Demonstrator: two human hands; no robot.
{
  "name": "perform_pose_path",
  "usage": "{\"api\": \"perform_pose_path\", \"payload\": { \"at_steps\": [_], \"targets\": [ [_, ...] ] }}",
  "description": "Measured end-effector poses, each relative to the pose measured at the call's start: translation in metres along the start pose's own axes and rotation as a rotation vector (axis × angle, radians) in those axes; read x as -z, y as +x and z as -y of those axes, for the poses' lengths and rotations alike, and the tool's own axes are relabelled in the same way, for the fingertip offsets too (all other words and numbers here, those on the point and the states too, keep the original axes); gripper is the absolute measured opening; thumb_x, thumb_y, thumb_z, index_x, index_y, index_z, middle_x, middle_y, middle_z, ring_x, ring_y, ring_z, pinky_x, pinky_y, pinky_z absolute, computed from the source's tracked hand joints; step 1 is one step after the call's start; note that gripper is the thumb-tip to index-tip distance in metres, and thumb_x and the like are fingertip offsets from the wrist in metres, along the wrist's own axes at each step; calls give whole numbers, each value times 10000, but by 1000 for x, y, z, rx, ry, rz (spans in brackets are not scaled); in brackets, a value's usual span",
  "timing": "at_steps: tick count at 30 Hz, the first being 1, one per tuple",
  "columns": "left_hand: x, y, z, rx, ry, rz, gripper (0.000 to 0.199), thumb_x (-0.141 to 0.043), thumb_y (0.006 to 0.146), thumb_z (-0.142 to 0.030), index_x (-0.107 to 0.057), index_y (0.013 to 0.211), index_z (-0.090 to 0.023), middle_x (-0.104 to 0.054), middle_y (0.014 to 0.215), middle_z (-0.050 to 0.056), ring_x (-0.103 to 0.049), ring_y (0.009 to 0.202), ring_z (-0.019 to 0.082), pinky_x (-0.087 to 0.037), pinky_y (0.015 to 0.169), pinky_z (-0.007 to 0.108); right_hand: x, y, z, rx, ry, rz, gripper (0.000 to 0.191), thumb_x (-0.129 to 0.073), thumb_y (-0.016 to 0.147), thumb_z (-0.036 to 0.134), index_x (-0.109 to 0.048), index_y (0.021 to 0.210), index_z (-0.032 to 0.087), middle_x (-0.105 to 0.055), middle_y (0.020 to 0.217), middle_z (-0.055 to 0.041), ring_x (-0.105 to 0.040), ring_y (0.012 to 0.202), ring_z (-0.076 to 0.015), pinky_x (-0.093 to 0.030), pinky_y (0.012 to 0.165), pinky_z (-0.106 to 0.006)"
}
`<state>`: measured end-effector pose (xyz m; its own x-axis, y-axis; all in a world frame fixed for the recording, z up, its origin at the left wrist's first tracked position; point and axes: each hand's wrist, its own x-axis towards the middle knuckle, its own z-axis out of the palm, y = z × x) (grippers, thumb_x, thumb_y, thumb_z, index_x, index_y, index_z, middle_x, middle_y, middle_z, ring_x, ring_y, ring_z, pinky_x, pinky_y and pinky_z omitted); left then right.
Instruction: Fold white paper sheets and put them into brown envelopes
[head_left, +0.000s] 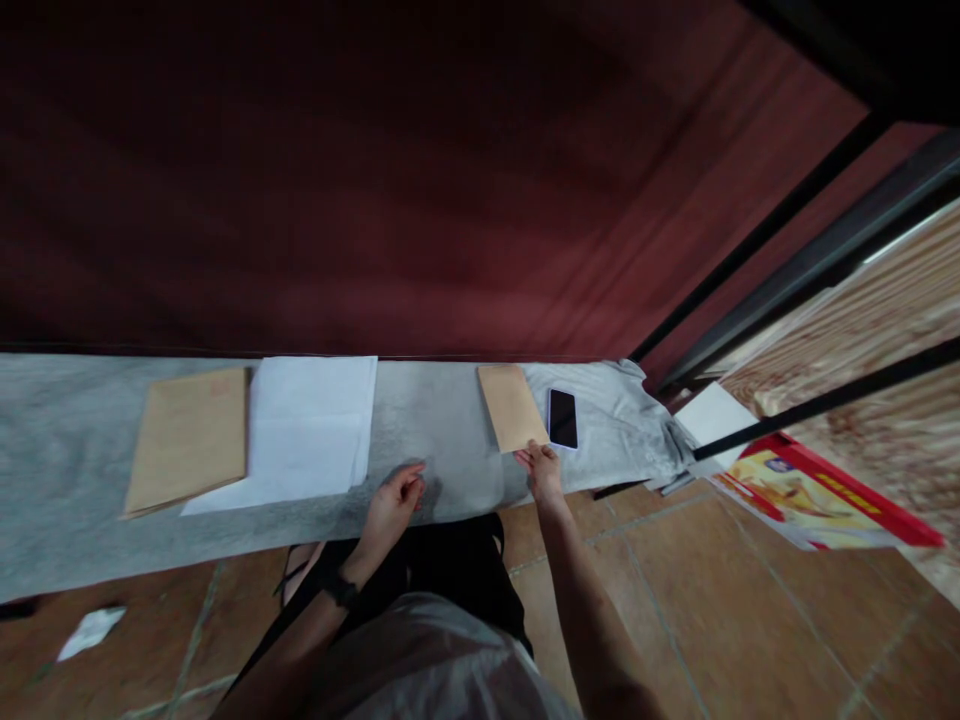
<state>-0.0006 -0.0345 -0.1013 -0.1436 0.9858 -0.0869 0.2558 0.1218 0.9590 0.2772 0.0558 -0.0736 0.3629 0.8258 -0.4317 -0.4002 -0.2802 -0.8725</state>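
My right hand [538,468] pinches the near edge of a small brown envelope [514,408], which lies on the grey cloth of the table [431,420]. Right of the envelope lies a dark-screened phone [562,418]. My left hand [399,497] is over the table's front edge with its fingers curled together; whether anything is between them is too small to tell. Left of it, sheets of white paper [311,425] are spread on the cloth. Larger brown envelopes [191,435] partly overlap the paper on its left side.
A dark red panel [375,200] rises behind the table. At the right stand black metal bars [765,235], a red and yellow box [817,495] and a white object [715,420]. A white scrap [91,632] lies on the tiled floor.
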Motion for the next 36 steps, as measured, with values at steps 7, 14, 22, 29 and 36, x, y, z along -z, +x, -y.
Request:
{"api": "perform_pose_path", "payload": {
  "at_steps": [7, 14, 22, 29, 36],
  "targets": [
    [0, -4, -4, -14, 59, -8, 420, -506, 861, -441, -675, 1149, -186, -695, 811, 30, -665, 657, 185, -566, 596, 307, 3, 7, 4, -61, -21, 26, 237, -713, 798, 242, -519, 660, 239, -662, 554, 20, -695, 549, -152, -612, 603, -236],
    [-1, -7, -9, -20, 55, -22, 391, -514, 865, -416, -682, 1138, -191, -703, 806, 31, -659, 637, 175, -566, 597, 295, 5, 14, 8, -103, -81, 56, 184, -693, 842, 242, -568, 712, 207, -707, 576, -24, -696, 516, -159, -602, 549, -237],
    [-1, -9, -10, -25, 50, -14, 402, -505, 875, -400, -677, 1156, -171, -694, 811, 35, -661, 659, 174, -573, 592, 288, 5, 12, 6, -76, -162, 60, 207, -643, 885, 268, -563, 703, 209, -722, 590, -38, -702, 517, -154, -597, 542, -227],
    [6, -15, -7, -143, 142, -34, 302, -486, 919, -348, -695, 1080, -203, -746, 881, 50, -697, 706, 182, -593, 662, 316, 12, 4, 7, -12, -309, 106, 306, -579, 893, 425, -547, 662, 228, -736, 632, -76, -712, 561, -198, -603, 560, -295],
    [55, -15, -9, -353, 676, -360, 356, -445, 978, -332, -663, 1218, -185, -678, 1202, 149, -632, 1163, 289, -516, 1016, 455, 6, -37, -28, 250, -531, 176, 279, -611, 860, 476, -660, 869, 202, -749, 827, -73, -706, 797, -220, -577, 744, -327]
  ]
}}
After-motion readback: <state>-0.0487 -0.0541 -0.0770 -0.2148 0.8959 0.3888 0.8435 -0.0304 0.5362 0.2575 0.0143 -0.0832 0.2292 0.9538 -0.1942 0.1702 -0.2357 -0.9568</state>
